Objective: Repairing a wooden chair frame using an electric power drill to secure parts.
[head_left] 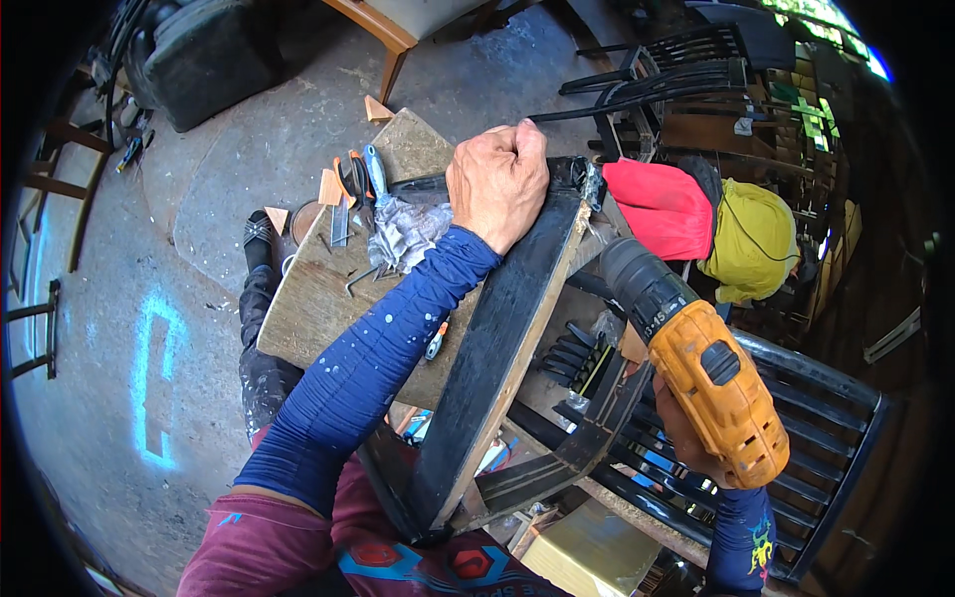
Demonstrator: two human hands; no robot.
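Observation:
My left hand [497,184] is closed over the far end of a black-painted wooden chair frame [512,318], which stands tilted in front of me with a bare wood edge on its right side. In my right hand [681,428] is an orange cordless drill [711,373], held by its grip. The drill's dark chuck end points up and left toward the frame's far right corner. Whether its tip touches the wood I cannot tell. Most of the right fingers are hidden behind the drill body.
Left of the frame, a worn wooden board [328,298] bears a crumpled grey rag [408,234], orange-handled pliers [353,179], a blue-handled tool [375,171] and hex keys [358,279]. Red cloth [662,209] and yellow cloth [751,239] lie beyond the drill. A black slatted chair part [796,428] is at right.

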